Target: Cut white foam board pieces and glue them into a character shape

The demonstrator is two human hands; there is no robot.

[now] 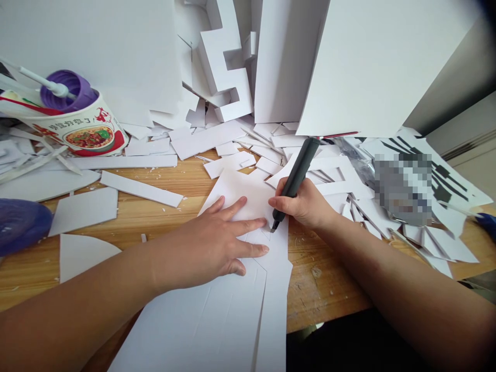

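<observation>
A white board (pixel 232 310) with thin lines on it lies on the wooden table, reaching over its front edge. My left hand (pixel 220 237) rests flat on the board with its fingers spread and holds nothing. To the right of it, my right hand (pixel 304 204) is closed around a dark, thick pen-like tool (pixel 298 173). The tool slants down to the left, its tip at the board's surface close to my left fingertips. Whether the tip is a blade or a marker point I cannot tell.
White offcuts (pixel 209 138) cover the back of the wooden table (pixel 310 289). A paper cup (pixel 89 126) with a purple lid-like piece stands at the left, near a blue rounded object (pixel 23 226). Large white panels (pixel 372 62) stand behind. A printed sheet (pixel 457 181) lies right.
</observation>
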